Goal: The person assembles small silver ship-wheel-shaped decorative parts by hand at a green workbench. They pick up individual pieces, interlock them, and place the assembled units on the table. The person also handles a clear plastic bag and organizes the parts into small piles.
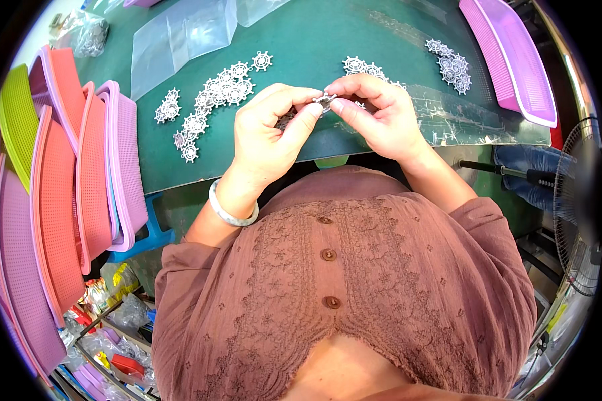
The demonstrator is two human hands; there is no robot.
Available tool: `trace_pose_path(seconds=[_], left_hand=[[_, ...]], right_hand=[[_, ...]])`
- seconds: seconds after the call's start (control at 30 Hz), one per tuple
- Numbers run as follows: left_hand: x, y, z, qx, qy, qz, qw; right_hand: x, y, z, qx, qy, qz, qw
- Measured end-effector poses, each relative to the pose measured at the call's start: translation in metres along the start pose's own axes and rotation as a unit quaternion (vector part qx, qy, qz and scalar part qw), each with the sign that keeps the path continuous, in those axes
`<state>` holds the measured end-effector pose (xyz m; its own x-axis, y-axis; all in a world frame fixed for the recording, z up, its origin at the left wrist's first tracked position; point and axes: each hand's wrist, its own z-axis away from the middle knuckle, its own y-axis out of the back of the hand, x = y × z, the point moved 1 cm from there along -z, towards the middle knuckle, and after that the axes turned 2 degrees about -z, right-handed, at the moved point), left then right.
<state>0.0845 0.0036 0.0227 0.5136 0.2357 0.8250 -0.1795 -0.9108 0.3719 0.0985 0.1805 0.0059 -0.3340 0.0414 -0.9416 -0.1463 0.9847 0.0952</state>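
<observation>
Between my two hands, just over the table's near edge, is a small silver ship's-wheel charm. My left hand pinches its left side between thumb and forefinger. The thumb and forefinger of my right hand close on its right side. Something dark and metallic shows under my left fingers, too hidden to name. Left of my hands, a long curved pile of similar wheel charms lies on the green table, with a smaller cluster beside it. More charms lie behind my right hand, partly covered by it.
Another cluster of charms lies at the far right, near a purple plastic basket. Clear plastic bags lie at the back. Stacked coloured baskets crowd the left side. A fan stands at the right.
</observation>
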Motion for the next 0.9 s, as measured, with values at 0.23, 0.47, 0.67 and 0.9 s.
trace_pose_path(seconds=[0.23, 0.47, 0.67, 0.9], left_hand=[[0.0031, -0.0004, 0.0019, -0.014, 0.038, 0.012, 0.999], [0.0007, -0.0017, 0.0006, 0.005, -0.012, -0.005, 1.000], [0.0019, -0.0029, 0.0006, 0.026, -0.047, -0.023, 0.998], [-0.0009, -0.0026, 0.0020, 0.033, -0.056, -0.030, 0.997]], right_hand=[[0.0036, -0.0006, 0.0016, 0.003, -0.016, -0.032, 0.999], [0.0046, -0.0005, 0.0025, 0.007, 0.006, -0.069, 0.998], [0.0032, -0.0002, 0.0030, 0.008, 0.019, -0.070, 0.997], [0.0005, 0.0017, 0.0034, 0.013, 0.035, -0.068, 0.997]])
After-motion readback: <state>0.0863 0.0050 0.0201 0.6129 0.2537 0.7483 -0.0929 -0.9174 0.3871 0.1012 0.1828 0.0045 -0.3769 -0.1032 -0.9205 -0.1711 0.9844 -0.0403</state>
